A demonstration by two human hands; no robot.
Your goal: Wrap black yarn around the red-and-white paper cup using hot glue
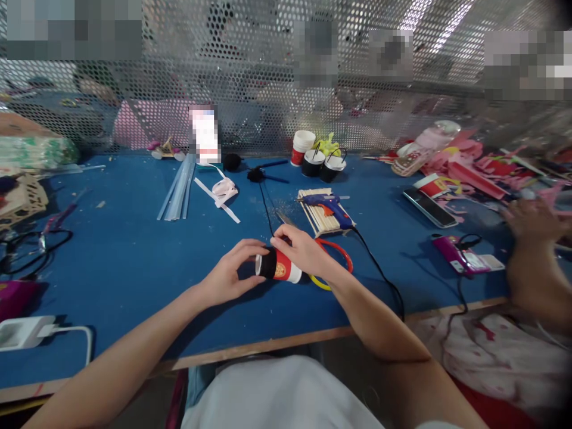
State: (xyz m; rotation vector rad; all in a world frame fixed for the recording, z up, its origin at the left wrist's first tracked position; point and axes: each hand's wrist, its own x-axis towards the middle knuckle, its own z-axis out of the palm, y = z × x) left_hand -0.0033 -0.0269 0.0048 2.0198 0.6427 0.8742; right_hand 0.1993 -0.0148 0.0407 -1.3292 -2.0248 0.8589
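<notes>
One paper cup (282,268), on its side over blue counter (134,250): left grip (229,271) closed round its mouth end, right grip (308,250) folded over it, exact hold unclear.

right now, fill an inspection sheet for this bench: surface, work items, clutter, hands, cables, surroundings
Surface: blue tabletop, small specks scattered
Work items: paper cup on its side, black band near its rim; black strand behind it
Clutter: pink scraps and phone at right
Hands: left hand at the cup's rim end, right hand on its side
Cables: black cord from glue gun to front edge, white cable at left
Surroundings: perforated screen behind, another person's hand at right
</notes>
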